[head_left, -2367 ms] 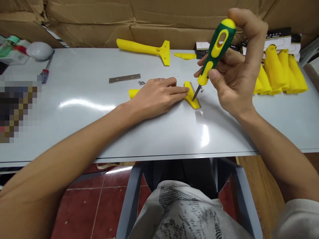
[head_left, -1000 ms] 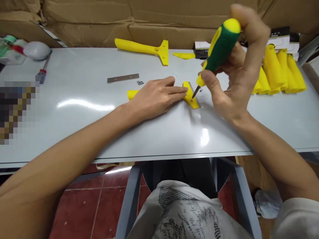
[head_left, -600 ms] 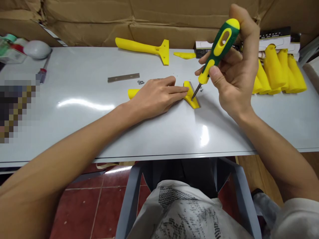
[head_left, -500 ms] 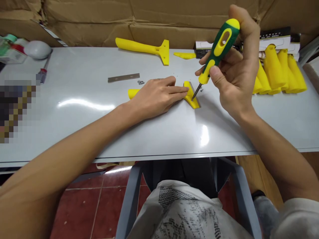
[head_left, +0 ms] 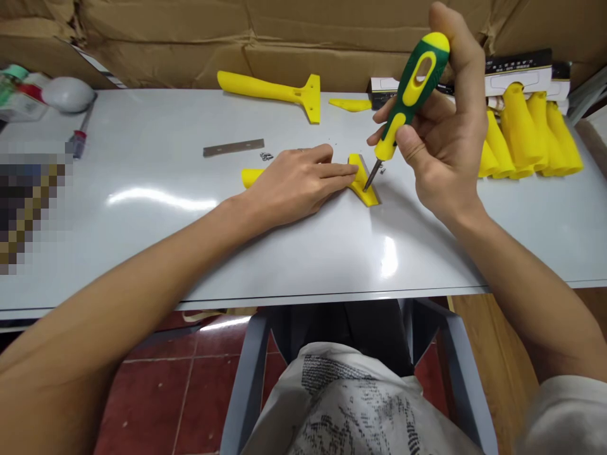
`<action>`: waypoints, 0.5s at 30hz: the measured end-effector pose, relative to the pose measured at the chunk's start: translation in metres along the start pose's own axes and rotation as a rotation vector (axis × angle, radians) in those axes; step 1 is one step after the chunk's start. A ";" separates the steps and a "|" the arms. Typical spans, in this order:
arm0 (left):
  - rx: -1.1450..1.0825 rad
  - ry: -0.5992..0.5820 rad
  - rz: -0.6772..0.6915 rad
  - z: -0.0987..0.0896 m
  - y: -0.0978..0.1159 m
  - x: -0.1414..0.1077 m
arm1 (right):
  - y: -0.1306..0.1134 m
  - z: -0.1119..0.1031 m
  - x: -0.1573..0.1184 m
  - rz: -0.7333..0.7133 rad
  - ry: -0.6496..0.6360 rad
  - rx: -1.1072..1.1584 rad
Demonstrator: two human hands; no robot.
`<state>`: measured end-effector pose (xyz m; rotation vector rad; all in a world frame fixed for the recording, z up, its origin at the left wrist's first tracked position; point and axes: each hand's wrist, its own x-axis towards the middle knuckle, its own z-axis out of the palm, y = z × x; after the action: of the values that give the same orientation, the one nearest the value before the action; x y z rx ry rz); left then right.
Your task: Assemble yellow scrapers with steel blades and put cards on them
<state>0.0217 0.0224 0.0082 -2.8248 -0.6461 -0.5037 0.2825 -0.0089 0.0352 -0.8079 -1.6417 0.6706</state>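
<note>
My left hand [head_left: 303,183] lies over the handle of a yellow scraper [head_left: 364,183], its fingers wrapped on it and pressing it to the table. Part of the handle is hidden under the palm. My right hand [head_left: 446,126] grips a green and yellow screwdriver [head_left: 411,95]. The screwdriver leans, its tip down on the lower part of the scraper's head. Small screws [head_left: 266,156] and a flat metal blade [head_left: 233,148] lie left of the scraper. A second yellow scraper [head_left: 270,88] rests behind, beside a small yellow piece [head_left: 349,105].
Several yellow handles [head_left: 521,133] lie at the right before black and white boxes [head_left: 519,72]. Cardboard [head_left: 165,38] lines the back. Another screwdriver [head_left: 79,140] and a white rounded object [head_left: 69,95] are at the left of the table [head_left: 142,253].
The right hand and the top of the screwdriver have shifted slightly left and up, while the tip stays on the scraper head. The left hand keeps its hold.
</note>
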 end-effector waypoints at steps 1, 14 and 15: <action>-0.002 0.000 -0.002 0.000 0.000 0.000 | -0.001 0.000 0.000 0.004 -0.010 -0.010; -0.019 -0.009 -0.014 -0.001 0.000 0.000 | 0.000 -0.001 -0.002 0.010 -0.011 0.035; -0.020 -0.008 -0.017 -0.001 0.001 0.000 | 0.000 -0.002 -0.003 0.009 -0.010 0.040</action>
<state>0.0221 0.0215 0.0095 -2.8441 -0.6703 -0.5043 0.2844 -0.0111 0.0335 -0.7844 -1.6301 0.7126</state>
